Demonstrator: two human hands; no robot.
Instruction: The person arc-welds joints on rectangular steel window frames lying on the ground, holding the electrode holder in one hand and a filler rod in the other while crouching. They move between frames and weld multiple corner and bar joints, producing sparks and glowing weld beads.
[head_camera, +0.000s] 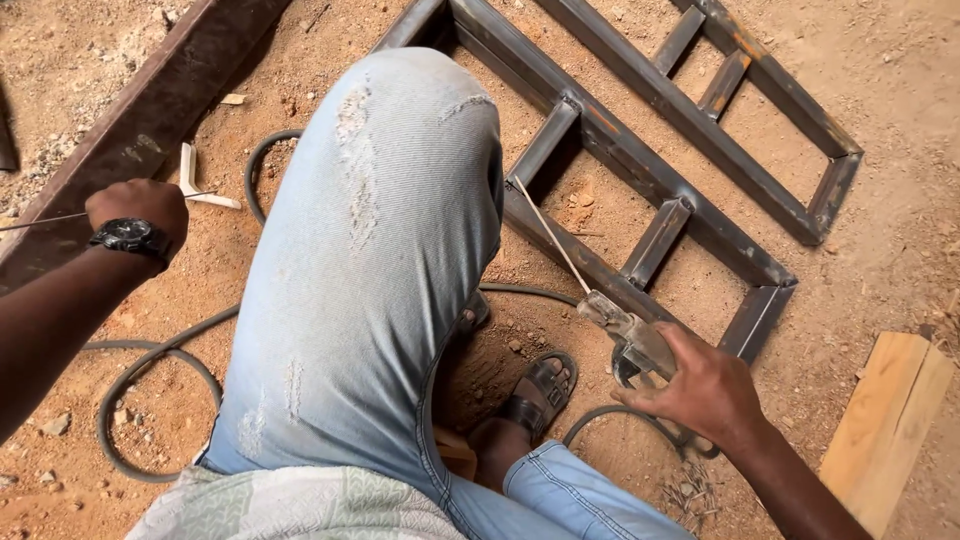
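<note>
Head view: my raised knee (380, 250) hides part of the steel ladder frame (640, 150) on the dirt. Right hand (705, 390), grip clenched on the electrode holder (630, 335), one rod (550, 235) touching the frame. Left hand (140, 210) pinches a thin rod (40, 222), its end cut off at the edge.

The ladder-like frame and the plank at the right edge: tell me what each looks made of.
Frame: apparently steel tube, bare and unpainted, dull grey with orange rust patches and rough lumps at the joints. Plank: raw wood, pale tan with straight grain lines, no visible paint or varnish.
</note>
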